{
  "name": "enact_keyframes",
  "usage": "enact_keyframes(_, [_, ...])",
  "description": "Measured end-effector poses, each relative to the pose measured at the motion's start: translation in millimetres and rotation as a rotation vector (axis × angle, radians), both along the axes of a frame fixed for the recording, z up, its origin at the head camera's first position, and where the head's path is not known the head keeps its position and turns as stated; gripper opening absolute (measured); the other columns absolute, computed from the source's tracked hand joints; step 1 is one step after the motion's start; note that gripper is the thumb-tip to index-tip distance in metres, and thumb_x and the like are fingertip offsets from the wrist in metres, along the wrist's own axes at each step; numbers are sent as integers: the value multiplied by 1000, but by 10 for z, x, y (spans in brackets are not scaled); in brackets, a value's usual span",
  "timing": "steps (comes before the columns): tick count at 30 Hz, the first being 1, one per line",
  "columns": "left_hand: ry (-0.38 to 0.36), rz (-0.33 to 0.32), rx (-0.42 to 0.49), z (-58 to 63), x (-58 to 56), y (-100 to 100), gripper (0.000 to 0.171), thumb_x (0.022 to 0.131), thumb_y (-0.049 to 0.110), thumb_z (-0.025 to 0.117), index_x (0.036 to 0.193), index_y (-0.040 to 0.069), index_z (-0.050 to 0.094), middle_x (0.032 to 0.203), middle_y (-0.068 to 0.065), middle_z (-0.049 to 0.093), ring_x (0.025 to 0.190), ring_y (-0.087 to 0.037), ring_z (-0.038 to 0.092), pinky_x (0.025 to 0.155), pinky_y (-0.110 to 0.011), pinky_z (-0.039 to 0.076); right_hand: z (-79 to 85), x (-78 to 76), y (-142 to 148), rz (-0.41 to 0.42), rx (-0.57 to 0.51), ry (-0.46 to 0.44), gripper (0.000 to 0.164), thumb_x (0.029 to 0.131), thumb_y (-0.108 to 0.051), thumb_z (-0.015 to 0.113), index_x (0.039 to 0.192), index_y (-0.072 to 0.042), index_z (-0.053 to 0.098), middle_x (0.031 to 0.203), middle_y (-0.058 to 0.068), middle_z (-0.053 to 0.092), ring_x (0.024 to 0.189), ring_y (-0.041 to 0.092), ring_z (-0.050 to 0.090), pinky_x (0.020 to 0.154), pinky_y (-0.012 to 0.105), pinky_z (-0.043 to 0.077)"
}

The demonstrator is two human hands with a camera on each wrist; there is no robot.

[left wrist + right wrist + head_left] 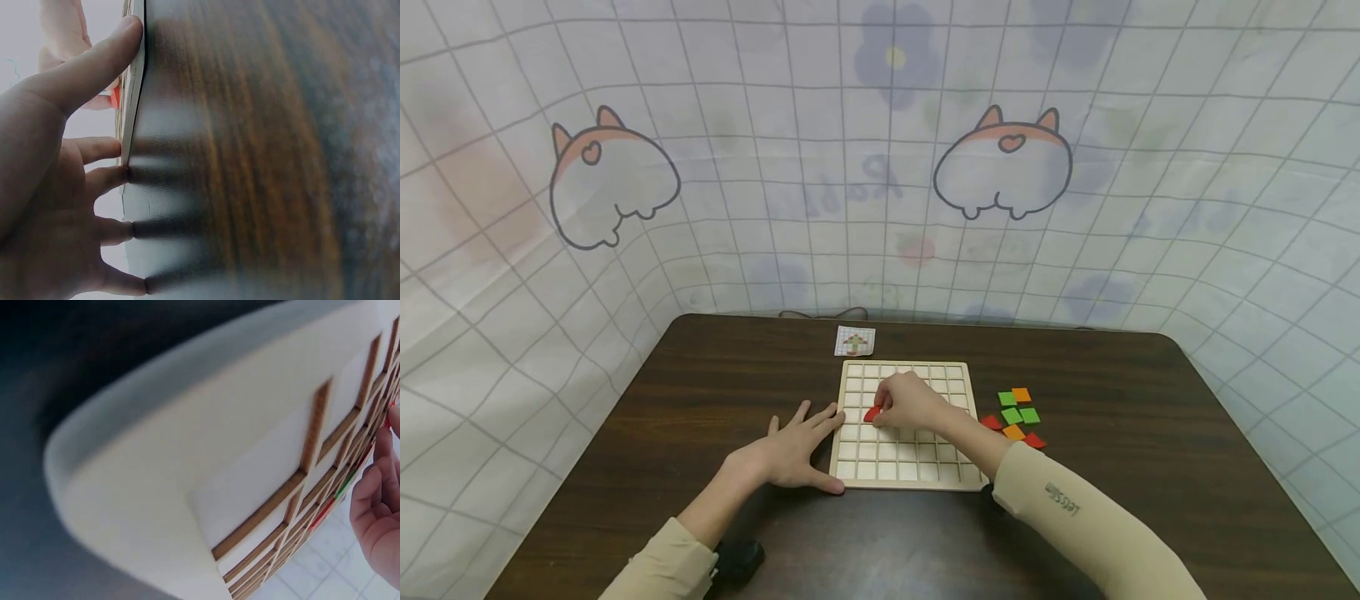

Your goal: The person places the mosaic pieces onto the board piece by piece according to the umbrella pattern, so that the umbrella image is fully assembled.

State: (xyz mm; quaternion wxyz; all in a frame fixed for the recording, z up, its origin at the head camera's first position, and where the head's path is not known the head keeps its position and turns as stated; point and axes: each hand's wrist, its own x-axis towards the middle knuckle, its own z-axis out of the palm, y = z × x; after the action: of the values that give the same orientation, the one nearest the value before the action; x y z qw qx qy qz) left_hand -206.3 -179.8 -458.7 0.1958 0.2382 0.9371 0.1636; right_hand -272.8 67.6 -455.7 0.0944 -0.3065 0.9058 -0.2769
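Note:
A pale wooden grid board (910,483) lies on the dark table. My right hand (913,402) is over its left-middle cells, thumb and fingers pinching a small red tile (871,414) with one curved edge. To the left, my left hand (793,452) lies with fingers spread, thumb and index fingertip against the board's left edge; in the left wrist view its fingertips touch the tabletop. Beyond the right hand (378,519), the right wrist view shows a green piece (345,485) and a red piece (322,513) in the grid, hidden by that hand in the head view.
Right of the board lie several loose tiles: green ones (1012,416), orange ones (1022,395) and red ones (1034,440). A small card (854,341) with a coloured pattern on a grid sits behind the board. Printed cloth (820,225) hangs around the table (1120,400).

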Motion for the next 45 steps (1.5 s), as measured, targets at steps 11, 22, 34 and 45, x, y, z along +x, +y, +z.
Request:
enact_keyframes(11, [2, -4, -2, 5, 3, 9, 110, 81, 68, 76, 165, 18, 26, 171, -6, 14, 154, -45, 3, 107, -82, 8, 12, 31, -36, -4, 66, 65, 20, 86, -18, 86, 98, -7, 74, 75, -4, 65, 66, 8, 58, 63, 29, 50])
enact_keyframes(22, [-3, -1, -1, 6, 6, 13, 109, 82, 67, 76, 165, 18, 26, 171, -6, 14, 154, -45, 3, 107, -82, 7, -11, 35, -34, -3, 71, 55, 17, 88, -17, 84, 100, -8, 77, 77, -4, 66, 67, 9, 59, 64, 29, 50])
enact_keyframes(34, [2, -10, 22, -4, -2, -2, 109, 82, 66, 76, 166, 18, 25, 171, -7, 13, 154, -45, 1, 107, -82, 5, 81, 76, 155, -46, 12, 6, 18, 87, -13, 81, 104, -7, 75, 71, -5, 63, 62, 10, 56, 63, 30, 48])
enact_keyframes(45, [8, -15, 25, 1, -7, -13, 109, 82, 65, 77, 165, 17, 25, 171, -6, 12, 154, -45, 0, 106, -82, 4, 131, 103, 532, -44, -52, 14, 14, 90, -10, 79, 101, -4, 75, 71, -4, 63, 61, 10, 55, 62, 30, 48])
